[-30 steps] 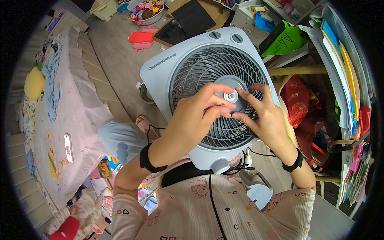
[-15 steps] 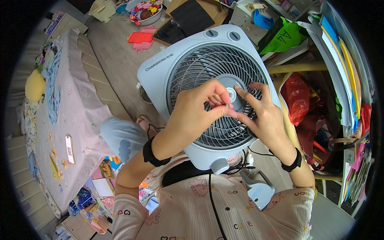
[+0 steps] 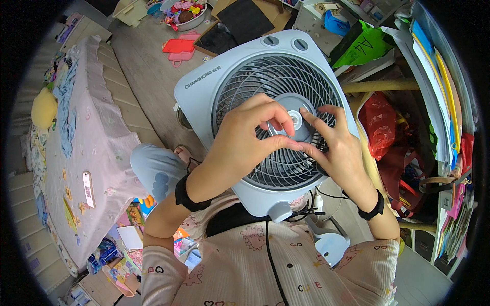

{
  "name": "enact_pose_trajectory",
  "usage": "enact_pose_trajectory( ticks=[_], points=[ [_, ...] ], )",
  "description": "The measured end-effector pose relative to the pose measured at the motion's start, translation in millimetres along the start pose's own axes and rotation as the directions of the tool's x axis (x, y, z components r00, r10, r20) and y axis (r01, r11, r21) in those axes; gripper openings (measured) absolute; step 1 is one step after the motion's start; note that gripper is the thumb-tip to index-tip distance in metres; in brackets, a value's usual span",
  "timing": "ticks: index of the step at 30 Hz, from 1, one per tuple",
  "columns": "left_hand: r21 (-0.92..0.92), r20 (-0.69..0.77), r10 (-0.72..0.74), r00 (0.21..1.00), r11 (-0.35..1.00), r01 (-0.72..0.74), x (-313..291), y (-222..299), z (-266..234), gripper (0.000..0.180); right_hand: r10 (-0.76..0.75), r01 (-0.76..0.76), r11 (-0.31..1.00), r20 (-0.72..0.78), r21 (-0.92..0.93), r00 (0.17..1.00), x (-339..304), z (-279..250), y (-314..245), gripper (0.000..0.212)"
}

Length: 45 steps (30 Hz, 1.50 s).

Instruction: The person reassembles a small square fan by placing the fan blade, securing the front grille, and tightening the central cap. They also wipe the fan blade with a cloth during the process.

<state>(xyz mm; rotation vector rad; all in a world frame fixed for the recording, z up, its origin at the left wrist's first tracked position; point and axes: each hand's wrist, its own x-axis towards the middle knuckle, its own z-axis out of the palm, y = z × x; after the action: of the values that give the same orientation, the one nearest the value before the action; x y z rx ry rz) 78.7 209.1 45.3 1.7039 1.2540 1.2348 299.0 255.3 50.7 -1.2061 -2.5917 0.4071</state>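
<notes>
A pale blue-grey box fan (image 3: 201,109) lies face up across my lap, its round dark grille (image 3: 278,176) on top. Over the grille, my left hand (image 3: 250,130) has thumb and index finger closed in a pinch at the hub's near-left side. A small shiny metal piece sits between those fingertips, mostly hidden now. My right hand (image 3: 334,143) has its fingers spread; the index fingertip rests on the hub (image 3: 306,133) beside its white centre (image 3: 295,119). Its thumb tip meets my left thumb.
A knob (image 3: 279,211) sticks out at the fan's near edge, with dark cables (image 3: 301,214) beside it. To the right is a shelf with folders (image 3: 436,76) and a red plastic bag (image 3: 377,127). A bed with a phone (image 3: 89,188) stands left. An open cardboard box (image 3: 275,15) lies beyond.
My left hand has rolled slightly, its fingers curling closer and hiding more of the small metal piece. The fan has shifted very slightly. My right hand stays almost in place.
</notes>
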Motion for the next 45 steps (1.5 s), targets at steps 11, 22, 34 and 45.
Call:
enact_pose_trajectory(
  ticks=[11,22,34,45],
  points=[
    [0.010,0.178,-0.065,0.982,0.998,0.064,18.7,6.4,-24.4,0.012,-0.012,0.012,1.000,-0.008,-0.006,1.000,0.3,1.7,-2.5,0.058],
    [0.031,0.185,-0.057,0.981,0.998,0.052,27.7,-10.1,-12.7,0.018,-0.035,0.035,0.999,-0.018,-0.007,0.999,0.9,5.4,-3.1,0.057],
    [-0.055,0.158,-0.229,0.960,0.969,0.240,29.4,-27.5,-15.8,0.013,-0.011,0.011,1.000,-0.006,0.010,1.000,1.1,7.4,-5.4,0.057],
    [-0.082,0.208,-0.315,0.926,0.938,0.338,31.3,-22.6,-17.9,0.012,-0.014,0.014,1.000,0.019,0.013,1.000,6.7,8.9,-4.7,0.059]
  ],
)
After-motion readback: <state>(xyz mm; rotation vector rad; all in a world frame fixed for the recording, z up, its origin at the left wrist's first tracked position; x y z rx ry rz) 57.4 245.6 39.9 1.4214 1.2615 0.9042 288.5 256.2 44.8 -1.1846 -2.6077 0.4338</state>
